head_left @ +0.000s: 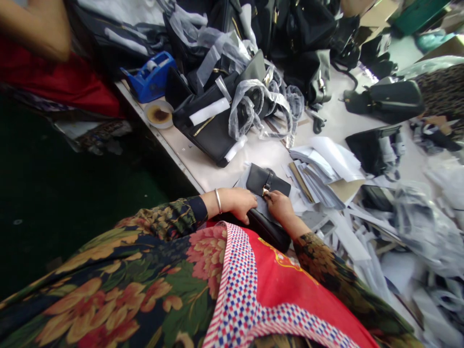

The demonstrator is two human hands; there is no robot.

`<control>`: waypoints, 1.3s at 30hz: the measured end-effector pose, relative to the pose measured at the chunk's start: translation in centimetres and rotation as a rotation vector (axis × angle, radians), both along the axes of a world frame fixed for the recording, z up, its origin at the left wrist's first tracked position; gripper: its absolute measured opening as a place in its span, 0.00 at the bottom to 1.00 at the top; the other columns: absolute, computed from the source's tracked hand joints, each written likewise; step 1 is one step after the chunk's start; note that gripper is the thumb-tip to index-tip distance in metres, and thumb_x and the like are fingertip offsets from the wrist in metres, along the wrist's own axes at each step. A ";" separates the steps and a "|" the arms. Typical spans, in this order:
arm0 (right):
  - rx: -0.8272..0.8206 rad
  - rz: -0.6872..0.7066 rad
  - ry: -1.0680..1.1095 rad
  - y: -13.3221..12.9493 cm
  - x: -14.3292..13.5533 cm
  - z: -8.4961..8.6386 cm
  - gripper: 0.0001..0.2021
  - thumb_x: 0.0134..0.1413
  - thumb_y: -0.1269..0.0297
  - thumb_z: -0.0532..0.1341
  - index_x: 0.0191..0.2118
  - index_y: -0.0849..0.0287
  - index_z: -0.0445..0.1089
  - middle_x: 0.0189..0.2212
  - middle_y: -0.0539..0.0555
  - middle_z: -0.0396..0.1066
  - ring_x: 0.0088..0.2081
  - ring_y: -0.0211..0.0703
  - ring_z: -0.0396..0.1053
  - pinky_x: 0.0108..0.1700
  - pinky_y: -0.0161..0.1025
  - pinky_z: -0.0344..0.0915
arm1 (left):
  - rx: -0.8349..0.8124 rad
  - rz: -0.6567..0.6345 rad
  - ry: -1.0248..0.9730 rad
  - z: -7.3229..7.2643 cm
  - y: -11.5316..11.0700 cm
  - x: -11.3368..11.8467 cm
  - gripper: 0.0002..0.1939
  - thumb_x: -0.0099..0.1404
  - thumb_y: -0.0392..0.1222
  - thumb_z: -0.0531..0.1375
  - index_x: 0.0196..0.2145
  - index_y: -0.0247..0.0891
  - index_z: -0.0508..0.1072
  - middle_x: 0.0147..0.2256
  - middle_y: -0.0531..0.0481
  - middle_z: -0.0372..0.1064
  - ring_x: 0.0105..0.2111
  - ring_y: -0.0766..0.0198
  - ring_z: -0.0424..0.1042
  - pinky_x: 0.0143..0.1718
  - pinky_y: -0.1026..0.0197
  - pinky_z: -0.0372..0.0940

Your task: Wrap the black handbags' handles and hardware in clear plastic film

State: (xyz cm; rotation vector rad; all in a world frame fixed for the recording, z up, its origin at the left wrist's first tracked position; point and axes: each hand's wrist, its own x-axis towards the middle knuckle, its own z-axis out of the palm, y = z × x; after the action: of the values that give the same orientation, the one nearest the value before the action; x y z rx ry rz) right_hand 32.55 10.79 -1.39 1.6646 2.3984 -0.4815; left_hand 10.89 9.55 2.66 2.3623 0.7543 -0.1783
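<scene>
A small black handbag (268,228) lies against my apron at the table's front edge, its flap (258,178) folded out away from me. A short strap with a gold-coloured metal clasp (266,192) crosses the flap. My right hand (281,207) is closed, thumb and fingers pinching the strap end by the clasp. On the bag's left side, my left hand (239,203) is closed over the edge with bent fingers; its fingertips are partly hidden. Pale paper sheets (297,198) show under and beside the flap.
A larger black bag (213,133) with plastic-wrapped straps lies ahead, beside a blue tape dispenser (152,77) and a round dish (158,114). Stacked papers (322,169) and plastic wrap (416,222) lie to the right. Another person's arm (39,26) is at upper left.
</scene>
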 end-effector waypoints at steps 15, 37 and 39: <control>0.003 0.100 -0.125 -0.2 0.3 -0.2 0.19 0.68 0.66 0.52 0.59 0.56 0.71 0.49 0.60 0.73 0.43 0.46 0.73 0.40 0.37 0.66 | -0.018 -0.005 -0.015 0.4 0.1 0.0 0.27 0.56 0.55 0.68 0.48 0.37 0.78 0.49 0.40 0.75 0.45 0.48 0.74 0.39 0.54 0.67; -0.080 0.168 -0.195 -0.8 -0.4 0.8 0.19 0.66 0.71 0.50 0.58 0.60 0.69 0.45 0.61 0.74 0.42 0.48 0.75 0.37 0.37 0.65 | -0.015 0.032 -0.029 -0.2 0.5 0.1 0.27 0.52 0.56 0.69 0.46 0.40 0.78 0.49 0.42 0.75 0.44 0.49 0.74 0.39 0.55 0.67; -0.074 0.148 -0.185 -0.8 -0.3 0.9 0.20 0.67 0.70 0.51 0.60 0.59 0.68 0.46 0.60 0.74 0.42 0.47 0.74 0.38 0.37 0.66 | -0.010 0.033 -0.047 0.1 0.3 0.1 0.26 0.52 0.56 0.70 0.45 0.39 0.78 0.47 0.41 0.75 0.44 0.48 0.74 0.40 0.55 0.67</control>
State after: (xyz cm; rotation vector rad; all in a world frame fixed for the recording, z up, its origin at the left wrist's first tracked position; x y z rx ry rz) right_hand 32.21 9.97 -0.49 1.4216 2.3174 -0.3703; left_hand 11.01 9.86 2.78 2.3346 0.7675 -0.1119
